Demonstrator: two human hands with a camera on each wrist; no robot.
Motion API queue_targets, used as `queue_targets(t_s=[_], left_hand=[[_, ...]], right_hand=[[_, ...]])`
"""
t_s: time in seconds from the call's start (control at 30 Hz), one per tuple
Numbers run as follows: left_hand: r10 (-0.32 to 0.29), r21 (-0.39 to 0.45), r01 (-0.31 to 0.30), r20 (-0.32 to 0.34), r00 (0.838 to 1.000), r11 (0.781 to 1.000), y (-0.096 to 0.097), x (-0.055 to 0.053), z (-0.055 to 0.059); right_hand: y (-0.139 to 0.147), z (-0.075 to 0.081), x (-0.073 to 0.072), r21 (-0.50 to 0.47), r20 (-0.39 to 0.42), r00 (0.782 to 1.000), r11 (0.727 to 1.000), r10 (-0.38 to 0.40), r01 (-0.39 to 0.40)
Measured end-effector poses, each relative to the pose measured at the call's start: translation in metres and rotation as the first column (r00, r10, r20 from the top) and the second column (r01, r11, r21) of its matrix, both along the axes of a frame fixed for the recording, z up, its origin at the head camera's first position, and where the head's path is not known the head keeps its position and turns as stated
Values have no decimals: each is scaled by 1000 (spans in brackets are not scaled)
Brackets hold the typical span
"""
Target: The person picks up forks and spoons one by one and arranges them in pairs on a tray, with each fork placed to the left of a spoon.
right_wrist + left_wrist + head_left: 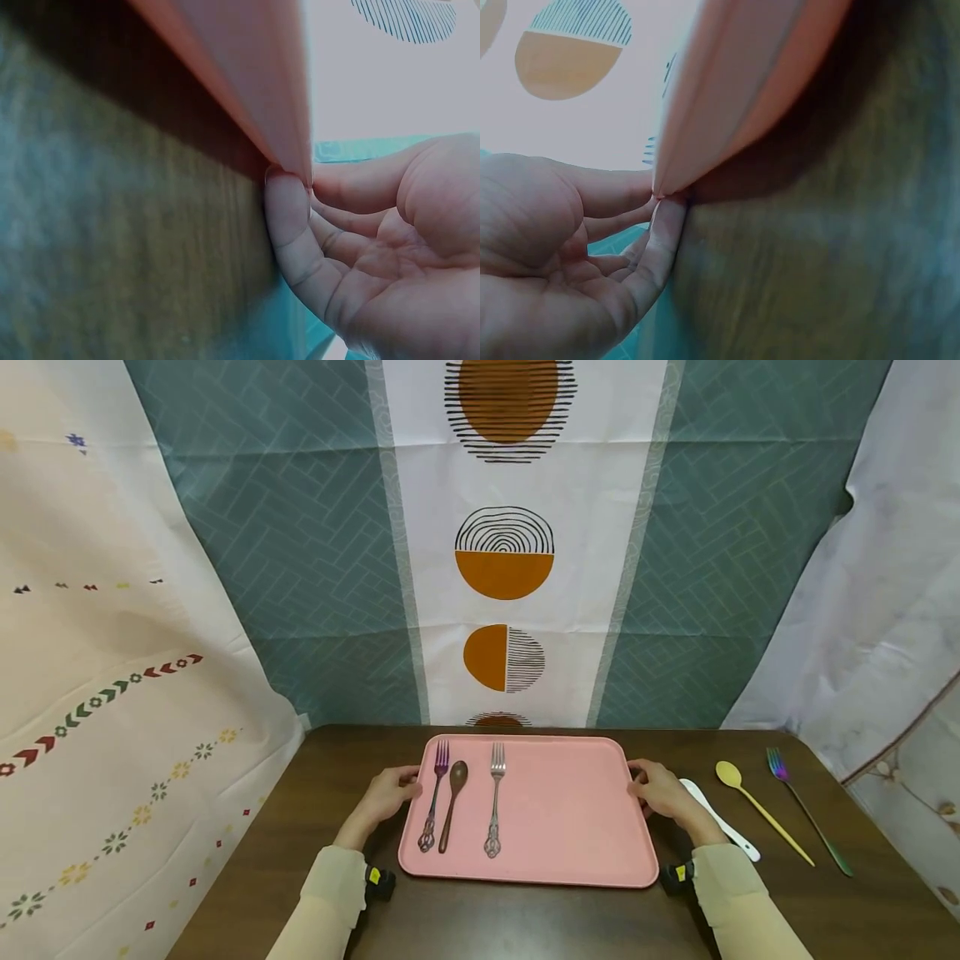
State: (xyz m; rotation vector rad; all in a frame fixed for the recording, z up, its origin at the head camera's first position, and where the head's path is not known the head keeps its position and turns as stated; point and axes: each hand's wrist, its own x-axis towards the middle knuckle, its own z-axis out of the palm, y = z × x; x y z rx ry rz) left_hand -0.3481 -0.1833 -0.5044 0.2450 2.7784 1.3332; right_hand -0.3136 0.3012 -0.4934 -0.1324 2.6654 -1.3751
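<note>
A pink rectangular tray point(570, 810) lies between my two hands over the dark wooden table. On its left part are a fork with purple tines point(442, 760), a brown spoon point(457, 775) and, farther right, a silver fork point(497, 768). My left hand point(392, 792) pinches the tray's left edge; in the left wrist view the thumb is above the rim and a fingertip beneath it. At the opposite edge, my right hand point(663, 789) pinches the rim likewise, as the right wrist view shows. Whether the tray's base touches the table cannot be told.
Right of my right hand lie a white spoon point(723, 824), partly beside the forearm, a yellow spoon point(729, 773) and a rainbow-coloured fork point(778, 767). The wooden table point(525, 927) ends at a patterned cloth point(502, 677) hanging behind. More cloths hang at both sides.
</note>
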Motion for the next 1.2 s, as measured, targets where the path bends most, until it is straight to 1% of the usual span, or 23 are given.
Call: queue_targets(t_s=[0.13, 0.37, 0.47, 0.6, 0.7, 0.87, 1.03, 1.07, 1.2], left_hand=[[-9, -2, 9, -14, 1000, 1000, 1, 0, 2], [23, -14, -23, 11, 1000, 1000, -3, 3, -4], [11, -13, -11, -8, 1000, 1000, -3, 2, -3], [2, -7, -2, -16, 1000, 1000, -3, 1, 0], [8, -9, -8, -5, 1000, 1000, -3, 1, 0], [17, -14, -17, -5, 1000, 1000, -4, 1, -1], [21, -13, -21, -8, 1000, 1000, -3, 1, 0], [18, -15, -18, -8, 1000, 1000, -3, 1, 0], [7, -14, -7, -6, 1000, 1000, -2, 2, 3]], right_hand=[[1, 1, 2, -6, -5, 1000, 1000, -4, 4], [-4, -3, 6, -13, 17, 1000, 1000, -2, 2], [-4, -3, 5, -11, 9, 1000, 1000, -3, 3], [-3, -1, 1, 0, 11, 1000, 1000, 11, -11], [-3, 3, 0, 10, 21, 1000, 1000, 16, -16], [-5, 14, 1, 32, 20, 1000, 999, 10, -11], [-4, 25, 3, 103, -30, 999, 995, 12, -9], [-3, 27, 4, 115, -38, 999, 993, 1, 4], [3, 31, 6, 157, -76, 997, 987, -1, 13]])
